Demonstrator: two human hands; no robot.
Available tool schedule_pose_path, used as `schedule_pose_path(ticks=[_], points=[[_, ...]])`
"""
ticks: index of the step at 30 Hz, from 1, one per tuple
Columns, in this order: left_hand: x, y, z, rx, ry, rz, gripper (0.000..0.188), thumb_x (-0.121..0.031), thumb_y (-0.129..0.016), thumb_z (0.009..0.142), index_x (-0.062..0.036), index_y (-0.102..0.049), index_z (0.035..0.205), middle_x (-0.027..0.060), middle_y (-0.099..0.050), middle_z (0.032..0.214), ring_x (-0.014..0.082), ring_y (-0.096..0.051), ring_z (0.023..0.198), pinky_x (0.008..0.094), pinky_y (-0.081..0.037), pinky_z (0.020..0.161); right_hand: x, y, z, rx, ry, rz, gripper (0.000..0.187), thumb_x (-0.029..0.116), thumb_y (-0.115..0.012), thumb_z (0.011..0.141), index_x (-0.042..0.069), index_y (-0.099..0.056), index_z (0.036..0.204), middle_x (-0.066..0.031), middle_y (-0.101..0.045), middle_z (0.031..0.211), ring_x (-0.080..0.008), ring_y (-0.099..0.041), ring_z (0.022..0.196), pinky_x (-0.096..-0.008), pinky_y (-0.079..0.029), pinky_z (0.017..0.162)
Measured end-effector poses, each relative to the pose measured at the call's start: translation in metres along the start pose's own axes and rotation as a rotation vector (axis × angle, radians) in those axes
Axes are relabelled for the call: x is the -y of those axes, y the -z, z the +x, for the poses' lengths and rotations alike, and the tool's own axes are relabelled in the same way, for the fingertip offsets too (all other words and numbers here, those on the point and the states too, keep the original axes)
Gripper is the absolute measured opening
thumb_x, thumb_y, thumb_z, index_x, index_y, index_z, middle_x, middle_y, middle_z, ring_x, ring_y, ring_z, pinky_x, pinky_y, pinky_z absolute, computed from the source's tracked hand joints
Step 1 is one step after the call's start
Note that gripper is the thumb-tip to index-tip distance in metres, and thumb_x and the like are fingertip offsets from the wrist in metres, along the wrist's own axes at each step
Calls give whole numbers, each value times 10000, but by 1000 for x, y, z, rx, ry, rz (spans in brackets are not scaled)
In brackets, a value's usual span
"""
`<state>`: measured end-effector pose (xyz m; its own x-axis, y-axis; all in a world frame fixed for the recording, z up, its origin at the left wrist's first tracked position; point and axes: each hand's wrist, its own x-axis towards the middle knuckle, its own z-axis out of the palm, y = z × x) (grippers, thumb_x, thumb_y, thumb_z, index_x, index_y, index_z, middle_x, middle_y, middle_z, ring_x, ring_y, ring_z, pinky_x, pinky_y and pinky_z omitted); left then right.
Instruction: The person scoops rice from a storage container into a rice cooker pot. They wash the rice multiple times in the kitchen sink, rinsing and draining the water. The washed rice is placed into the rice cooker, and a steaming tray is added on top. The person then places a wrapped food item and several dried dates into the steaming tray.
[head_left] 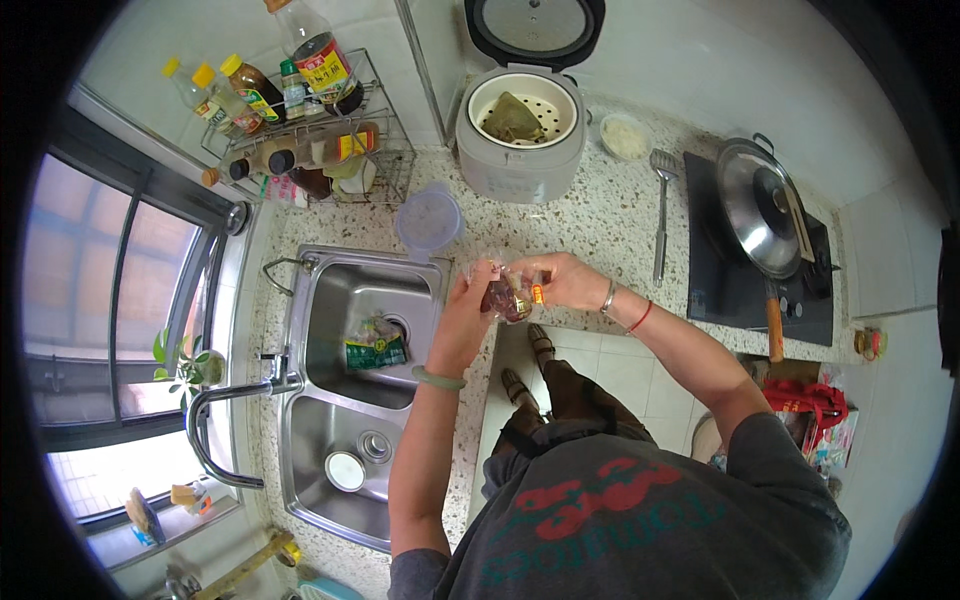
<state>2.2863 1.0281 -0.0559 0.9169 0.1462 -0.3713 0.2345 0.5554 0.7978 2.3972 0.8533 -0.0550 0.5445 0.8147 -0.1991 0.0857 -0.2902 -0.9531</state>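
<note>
Over the counter edge, beside the sink, both my hands hold a small clear plastic packet [511, 303] with dark reddish contents and a small orange-red label. My left hand [464, 312] has its fingers closed on the packet's left side. My right hand [572, 282] pinches the opposite side near the label. What exactly lies inside is too small to make out. Behind my hands stands a grey rice cooker [520, 172] with its lid up. A green leaf-wrapped parcel [514, 118] rests in its white steamer basket [573, 110]. Nearby on the counter is a translucent bluish round container [428, 220].
A double steel sink [330, 425] with a chrome faucet [205, 440] lies left, a green plastic package [378, 345] in its far basin. Bottles fill a wire rack [395, 150]. A slotted turner [661, 215], a white-filled bowl [626, 137] and a lidded wok [745, 215] are right.
</note>
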Motion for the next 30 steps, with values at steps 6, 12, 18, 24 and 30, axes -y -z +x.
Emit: schedule_pose_path(ticks=[6, 12, 18, 24, 30], points=[[-15, -11, 48, 15, 24, -270, 416, -381, -504, 1011, -29, -567, 1222, 43, -614, 1132, 152, -590, 1023, 320, -481, 902, 31, 32, 25, -130, 24, -134, 334, 231, -706, 861, 167, -682, 1188, -81, -727, 869, -79, -637, 596, -247, -519, 571], [-31, -28, 91, 2, 28, -336, 445, -440, -460, 1012, -74, -560, 1245, 39, -629, 1129, 168, -606, 1038, 358, -505, 898, 67, 111, 40, -103, 135, -278, 272, 264, -696, 875, 116, -697, 1103, -73, -724, 842, -149, -677, 529, -260, -525, 527], [-26, -32, 131, -61, 59, -425, 471, -492, -446, 1000, -127, -545, 1282, 25, -623, 1153, 162, -608, 1051, 363, -517, 880, 76, 178, 87, -416, 146, -420, 254, 315, -663, 888, 80, -689, 980, -97, -711, 814, -218, -696, 589, -315, -532, 551], [-34, -42, 143, -72, 110, -441, 485, -523, -434, 995, -145, -556, 1273, 22, -618, 1206, 158, -603, 1050, 318, -510, 839, 19, 226, 183, -364, -52, -1295, 239, 294, -607, 874, 74, -701, 866, -125, -703, 798, -302, -699, 747, -401, -541, 599], [-37, -37, 146, -83, 120, -442, 503, -535, -408, 999, -161, -537, 1309, 4, -611, 1222, 159, -574, 1106, 332, -476, 894, 0, 223, 230, -282, -74, -1423, 115, 125, -608, 829, 109, -718, 853, -111, -719, 863, -270, -710, 852, -386, -568, 673]])
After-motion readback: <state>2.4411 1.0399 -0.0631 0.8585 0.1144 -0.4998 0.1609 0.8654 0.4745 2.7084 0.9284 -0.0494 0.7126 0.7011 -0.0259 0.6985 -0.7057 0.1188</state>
